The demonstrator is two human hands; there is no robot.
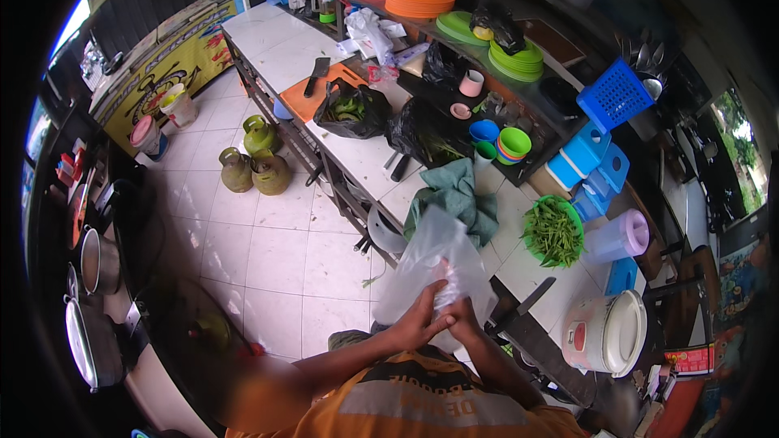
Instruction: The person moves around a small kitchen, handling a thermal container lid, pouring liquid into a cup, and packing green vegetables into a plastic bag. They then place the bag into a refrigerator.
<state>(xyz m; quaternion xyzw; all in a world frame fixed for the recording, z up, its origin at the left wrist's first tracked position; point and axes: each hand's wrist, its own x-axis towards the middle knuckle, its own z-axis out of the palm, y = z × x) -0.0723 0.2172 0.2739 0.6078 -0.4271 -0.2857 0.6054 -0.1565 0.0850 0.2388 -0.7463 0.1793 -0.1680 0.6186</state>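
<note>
A clear plastic bag (420, 255) is held in front of my body, with something reddish, too unclear to name, showing through it. My left hand (420, 319) and my right hand (464, 319) meet at the bag's gathered part, both closed on the plastic. Just beyond the bag lies a crumpled green cloth (453, 194) on the tiled counter. A green basket of cut green vegetables (554, 231) stands to the right. Farther off, a black bag of greens (353, 109) rests partly on an orange cutting board (304, 100), which also bears a cleaver (316, 76).
A knife (529, 298) lies at the counter's near edge, its blade pointing up and right. Another black-handled knife (400, 167) lies beyond the cloth. A rice cooker (602, 334) stands at right. Green gas cylinders (261, 170) stand on the floor at left. Stacked plates (420, 1) fill a shelf.
</note>
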